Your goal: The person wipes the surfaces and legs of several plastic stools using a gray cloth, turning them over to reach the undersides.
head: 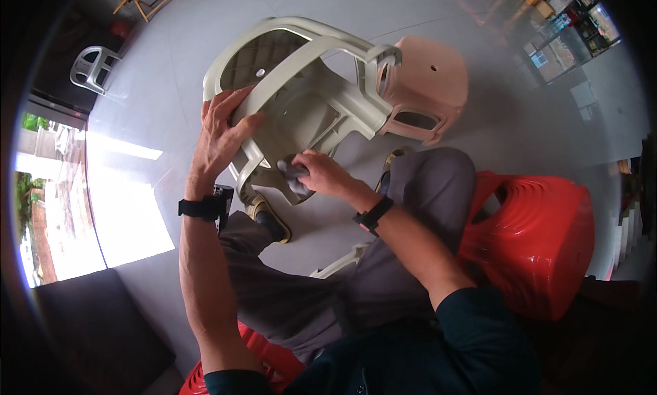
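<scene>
A pale grey-green plastic chair (354,112) lies tipped over before me, the hollow underside of its seat facing me. My left hand (226,123) grips its curved frame bar near the left side, thumb on one side and fingers on the other. In my right hand (321,171) is a bunched dark grey cloth (295,175), pressed against the lower edge of the chair. Just behind the chair's right end stands a pink plastic stool (428,74), its top towards me.
Close to my right knee stands a red plastic stool (549,241). Another red plastic piece (256,343) shows beneath me. A light plastic part (341,261) lies between my legs. Farther off are a grey plastic chair (95,69) and a wooden-legged stand (149,2).
</scene>
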Demonstrator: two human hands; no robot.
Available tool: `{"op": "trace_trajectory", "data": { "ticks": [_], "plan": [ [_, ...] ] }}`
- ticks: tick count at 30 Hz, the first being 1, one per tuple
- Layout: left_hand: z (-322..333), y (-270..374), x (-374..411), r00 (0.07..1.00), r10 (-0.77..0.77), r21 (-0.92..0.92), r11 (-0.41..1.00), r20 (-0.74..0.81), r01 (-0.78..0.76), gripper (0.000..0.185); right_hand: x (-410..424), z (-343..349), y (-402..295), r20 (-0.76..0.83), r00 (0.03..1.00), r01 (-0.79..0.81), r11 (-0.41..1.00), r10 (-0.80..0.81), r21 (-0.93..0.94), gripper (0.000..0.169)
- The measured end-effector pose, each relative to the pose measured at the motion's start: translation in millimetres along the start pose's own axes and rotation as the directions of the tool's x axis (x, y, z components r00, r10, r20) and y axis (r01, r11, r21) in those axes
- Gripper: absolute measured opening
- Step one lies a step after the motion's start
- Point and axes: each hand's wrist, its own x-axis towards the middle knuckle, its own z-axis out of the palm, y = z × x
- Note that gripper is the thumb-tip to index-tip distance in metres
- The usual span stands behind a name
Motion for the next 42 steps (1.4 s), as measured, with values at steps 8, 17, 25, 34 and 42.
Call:
{"op": "trace_trajectory", "data": {
  "ticks": [8, 17, 25, 34, 42],
  "plan": [
    [-2.9, -3.2, -1.5, 0.995, 0.081, -0.025, 0.996, -0.056, -0.082, 0.058, 42.0, 52.9, 10.1, 0.269, 0.912, 0.409, 0.667, -0.308, -0.623, 0.052],
    [5.0, -1.2, -3.0, 0.993, 0.051, -0.093, 0.994, -0.106, -0.061, 0.057, 117.1, 48.1, 39.8, 0.156, 0.97, 0.218, 0.382, -0.187, -0.898, 0.063],
    [0.5, -4.1, -2.7, 0.994, 0.043, -0.081, 0.995, -0.098, -0.051, 0.056, 123.1, 6.7, 84.1, -0.139, 0.986, -0.164, 0.6, 0.087, -0.783, 0.061],
    [8.2, 5.1, 1.8, 0.984, 0.104, -0.062, 0.991, -0.146, -0.114, 0.056, 30.8, -50.3, 93.1, -0.233, 0.962, -0.125, 0.526, -0.144, -0.841, 0.026],
    [3.3, 3.9, -1.8, 0.986, 0.099, -0.063, 0.992, -0.132, -0.108, 0.054, -11.3, -99.2, 34.3, 0.006, 0.969, -0.141, 0.57, 0.248, -0.81, 0.012]
  ]
}}
